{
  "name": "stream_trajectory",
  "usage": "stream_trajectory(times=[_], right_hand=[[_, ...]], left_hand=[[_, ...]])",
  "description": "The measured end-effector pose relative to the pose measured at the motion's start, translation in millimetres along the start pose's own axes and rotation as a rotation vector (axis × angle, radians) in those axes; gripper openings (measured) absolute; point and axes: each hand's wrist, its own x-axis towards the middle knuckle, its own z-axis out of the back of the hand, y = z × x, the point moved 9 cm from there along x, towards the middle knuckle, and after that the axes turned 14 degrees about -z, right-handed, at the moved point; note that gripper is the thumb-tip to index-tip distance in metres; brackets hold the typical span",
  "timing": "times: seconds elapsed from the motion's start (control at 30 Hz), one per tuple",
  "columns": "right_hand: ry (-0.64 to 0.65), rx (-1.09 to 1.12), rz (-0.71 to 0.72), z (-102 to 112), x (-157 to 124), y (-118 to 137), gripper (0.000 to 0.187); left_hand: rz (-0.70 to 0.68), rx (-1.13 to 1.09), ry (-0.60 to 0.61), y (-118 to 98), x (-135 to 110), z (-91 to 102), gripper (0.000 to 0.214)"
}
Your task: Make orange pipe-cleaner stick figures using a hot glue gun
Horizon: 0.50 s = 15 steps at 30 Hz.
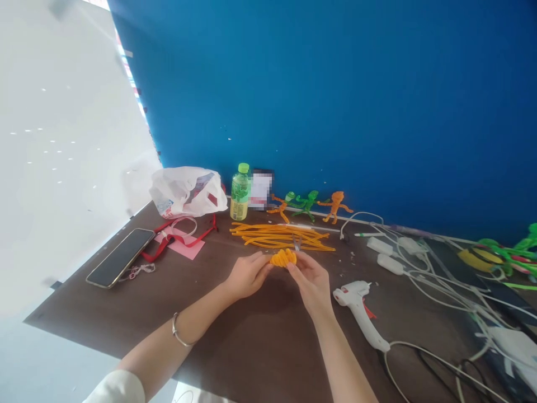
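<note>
Above the surface (pixel 251 347), before loose orange stems (pixel 277 238): one coiled yellow bundle (pixel 283 257), pinched between left hand (pixel 248 275) and right hand (pixel 310 280); light, even pressure should best leave its loops uncrushed.

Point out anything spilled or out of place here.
The white cables at the right lie tangled, and small pale scraps are strewn beyond the glue gun: both look untidy. No spill shows.

Glare is strongest at left, whitening the pale surface (pixel 62 129); the blue wall (pixel 335 101) darkens toward the upper right. Pixelation obscures a card (pixel 260 190); fine detail is soft.
</note>
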Motion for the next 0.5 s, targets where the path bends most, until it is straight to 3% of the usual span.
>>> stream_trajectory(times=[0.27, 0.5], right_hand=[[-0.005, 0.038, -0.038, 1, 3, -11, 0.028], [0.007, 0.078, -0.123, -6, 2, -20, 0.027]], left_hand=[[0.022, -0.047, -0.030, 1, -1, -1.3, 0.025], [-0.034, 0.081, -0.076, -2, -3, 1.4, 0.037]])
